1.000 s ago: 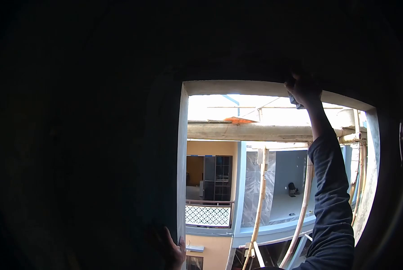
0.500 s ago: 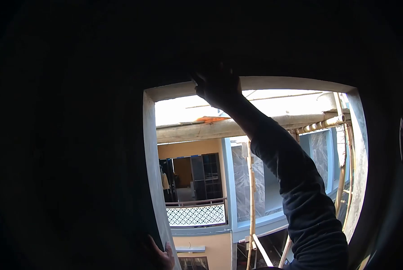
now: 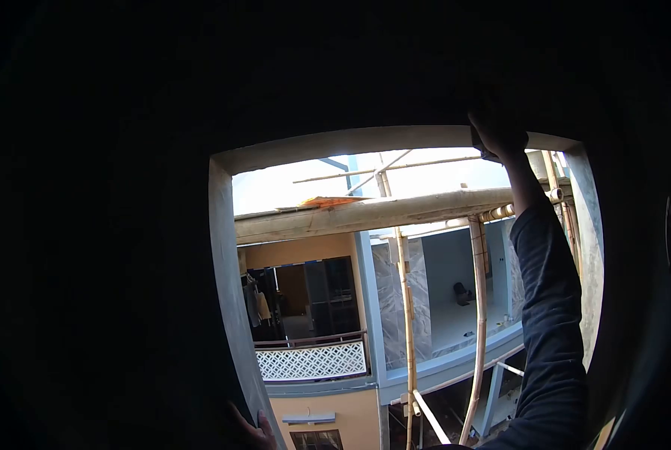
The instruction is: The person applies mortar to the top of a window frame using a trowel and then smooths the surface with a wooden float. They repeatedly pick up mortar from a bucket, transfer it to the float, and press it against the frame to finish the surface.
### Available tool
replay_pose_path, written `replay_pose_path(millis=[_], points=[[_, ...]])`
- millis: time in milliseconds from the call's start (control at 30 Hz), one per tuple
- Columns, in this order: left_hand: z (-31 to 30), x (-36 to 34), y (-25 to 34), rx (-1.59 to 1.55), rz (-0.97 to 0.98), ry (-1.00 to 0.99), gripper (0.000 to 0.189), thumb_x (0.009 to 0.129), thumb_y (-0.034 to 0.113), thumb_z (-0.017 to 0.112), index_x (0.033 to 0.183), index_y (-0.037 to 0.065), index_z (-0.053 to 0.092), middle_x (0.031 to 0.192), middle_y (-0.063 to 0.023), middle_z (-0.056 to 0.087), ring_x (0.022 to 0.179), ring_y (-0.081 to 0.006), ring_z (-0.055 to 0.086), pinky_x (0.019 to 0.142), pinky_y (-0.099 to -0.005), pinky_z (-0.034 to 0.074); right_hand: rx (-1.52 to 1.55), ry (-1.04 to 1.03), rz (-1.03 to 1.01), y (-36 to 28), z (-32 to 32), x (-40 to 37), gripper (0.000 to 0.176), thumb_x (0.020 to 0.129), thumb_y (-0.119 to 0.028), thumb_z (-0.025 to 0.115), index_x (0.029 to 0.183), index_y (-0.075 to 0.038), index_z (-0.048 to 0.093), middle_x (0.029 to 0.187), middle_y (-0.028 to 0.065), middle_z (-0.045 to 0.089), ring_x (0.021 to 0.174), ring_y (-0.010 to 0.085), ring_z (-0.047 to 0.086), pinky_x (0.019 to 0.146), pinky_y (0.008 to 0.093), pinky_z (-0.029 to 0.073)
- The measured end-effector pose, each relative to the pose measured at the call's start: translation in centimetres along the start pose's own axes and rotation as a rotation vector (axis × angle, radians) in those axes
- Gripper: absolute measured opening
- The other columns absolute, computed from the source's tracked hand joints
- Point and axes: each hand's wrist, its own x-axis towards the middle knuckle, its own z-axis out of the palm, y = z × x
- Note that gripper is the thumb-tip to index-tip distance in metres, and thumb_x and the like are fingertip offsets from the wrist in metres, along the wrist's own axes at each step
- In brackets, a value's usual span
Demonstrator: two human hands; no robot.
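Head view: right hand (image 3: pixel 502 141) is up at the lintel (image 3: pixel 350 140), near its right end. Its fingers are mostly lost in shadow; can't tell if they're clenched or loose. Small dark object (image 3: pixel 487 154) shows just under them, at the palm; can't make out what it is. Dark sleeve (image 3: pixel 547 300) runs down from there. Left hand (image 3: pixel 256 430) is far below and left of the right fingers, at the left jamb (image 3: pixel 226 285); thumb and one finger show, spread apart, rest too dark. Right jamb (image 3: pixel 592 247) is right of and below the right fingers. Beyond, through the opening: thick beam (image 3: pixel 395 211) below the right fingers, bamboo pole (image 3: pixel 477 300) lower, white lattice (image 3: pixel 313 361) down-left.
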Motion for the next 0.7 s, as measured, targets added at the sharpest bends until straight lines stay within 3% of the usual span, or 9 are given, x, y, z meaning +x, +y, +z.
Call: replay_pose_path(millis=[100,133,167,233,333,400,567,600,700], points=[[0.5,-0.1,-0.2,-0.118,-0.018,-0.005,0.074,0.084,0.040,0.065,0.142,0.004,0.037,0.143,-0.0310,0.031,0.133,-0.0532,0.026,0.106,-0.0675,0.019,0.296,0.157,-0.413,-10.5,-3.3,-2.2,0.054,0.085,-0.045,0.066,0.130,-0.018,0.055,0.118,0.0135,0.061,0.099,0.0287,0.064,0.079,0.0445,0.054],[0.1,0.2,0.2,-0.035,0.017,0.051,0.073,0.085,0.040,0.065,0.142,0.004,0.038,0.143,-0.0306,0.031,0.133,-0.0533,0.026,0.106,-0.0676,0.019,0.277,0.276,-0.471,-12.8,-3.5,-3.0,0.052,0.081,-0.042,0.070,0.126,-0.017,0.058,0.118,0.0127,0.061,0.100,0.0294,0.063,0.081,0.0438,0.054],[-0.2,0.5,0.6,0.049,0.049,0.110,0.072,0.085,0.040,0.064,0.142,0.004,0.039,0.143,-0.0302,0.032,0.133,-0.0534,0.026,0.105,-0.0677,0.020,0.376,0.141,-0.436,-14.2,-3.6,-3.7,0.054,0.078,-0.040,0.074,0.125,-0.018,0.059,0.117,0.0119,0.061,0.100,0.0299,0.063,0.083,0.0440,0.053],[-0.2,0.3,0.7,0.061,0.045,0.107,0.072,0.086,0.043,0.064,0.141,0.004,0.040,0.143,-0.0299,0.032,0.132,-0.0540,0.027,0.104,-0.0687,0.022,0.280,0.175,-0.466,-12.9,-3.1,-4.1,0.054,0.079,-0.041,0.073,0.126,-0.019,0.059,0.116,0.0112,0.062,0.101,0.0292,0.063,0.082,0.0431,0.054],[-0.6,0.5,1.3,0.148,0.032,0.141,0.073,0.087,0.049,0.061,0.141,0.004,0.041,0.143,-0.0299,0.035,0.131,-0.0517,0.032,0.104,-0.0654,0.026,0.205,0.095,-0.353,-6.5,-2.0,-3.4,0.053,0.082,-0.044,0.068,0.130,-0.024,0.057,0.109,0.0109,0.065,0.096,0.0255,0.066,0.077,0.0392,0.056],[0.0,0.1,1.1,0.037,0.010,0.137,0.071,0.088,0.048,0.061,0.141,0.004,0.042,0.142,-0.0299,0.036,0.130,-0.0498,0.034,0.105,-0.0626,0.028,0.258,-0.132,-0.231,0.2,-2.5,-1.5,0.052,0.085,-0.051,0.063,0.131,-0.028,0.056,0.101,0.0098,0.069,0.090,0.0240,0.068,0.077,0.0389,0.055],[1.8,-0.9,0.2,0.009,-0.020,0.191,0.066,0.090,0.040,0.063,0.140,0.002,0.042,0.135,-0.0300,0.043,0.125,-0.0466,0.042,0.103,-0.0557,0.034,-0.009,-0.134,-0.010,16.4,2.3,2.9,0.055,0.086,-0.051,0.059,0.134,-0.024,0.053,0.128,0.0140,0.058,0.116,0.0306,0.057,0.096,0.0448,0.046],[1.3,-0.7,0.5,0.019,-0.013,0.168,0.067,0.089,0.041,0.064,0.140,0.002,0.043,0.135,-0.0298,0.044,0.125,-0.0463,0.042,0.102,-0.0564,0.035,-0.070,-0.267,0.132,19.4,3.2,4.2,0.055,0.088,-0.049,0.059,0.134,-0.020,0.052,0.131,0.0140,0.054,0.117,0.0313,0.055,0.096,0.0447,0.046],[0.3,-0.2,1.0,0.142,0.028,0.163,0.067,0.088,0.041,0.065,0.139,0.004,0.045,0.134,-0.0287,0.045,0.123,-0.0459,0.044,0.101,-0.0564,0.036,-0.015,-0.067,-0.120,28.2,7.3,6.4,0.054,0.089,-0.047,0.058,0.132,-0.015,0.053,0.128,0.0140,0.057,0.116,0.0315,0.056,0.095,0.0445,0.046]])
